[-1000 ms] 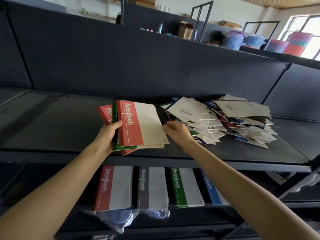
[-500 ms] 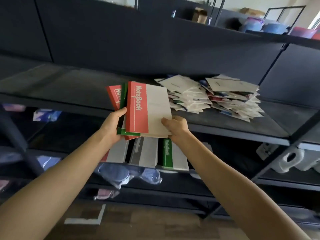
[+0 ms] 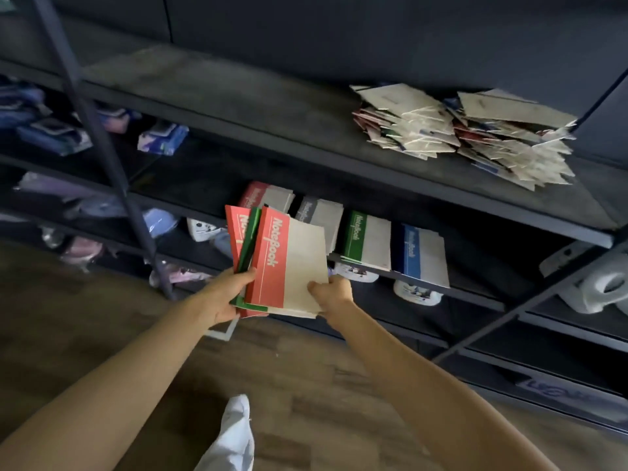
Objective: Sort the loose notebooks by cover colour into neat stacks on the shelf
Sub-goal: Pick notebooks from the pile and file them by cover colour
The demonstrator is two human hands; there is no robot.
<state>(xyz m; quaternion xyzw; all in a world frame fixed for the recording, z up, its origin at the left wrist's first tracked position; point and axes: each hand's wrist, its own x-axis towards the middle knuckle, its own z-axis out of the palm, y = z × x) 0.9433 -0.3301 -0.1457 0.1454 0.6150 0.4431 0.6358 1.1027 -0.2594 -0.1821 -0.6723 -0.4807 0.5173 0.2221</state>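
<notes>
As seen from the head view, a mixed bundle of notebooks was held in front of the lower shelf, clear of it and just before the sorted stacks. The step in hand was judged to be the release of the topmost red notebook to the red stack. It would be best drawn off sideways while the remainder was clamped firmly, so that the green notebook beneath was not dragged along. It should then be laid spine to spine on the stack, edges squared. The red stack was partly hidden behind the bundle, and its height could not be confirmed.

The left grip was closed round the spine side of the bundle, with the thumb laid across the top cover and the fingers hidden beneath. The right grip was pinched on the lower right corner of the top notebook, its fingers curled under. Neither grip was spread.

A grey stack, a green stack and a blue stack were noted beside the red one. An unsorted loose pile was recorded on the upper shelf, well apart from both grips.
</notes>
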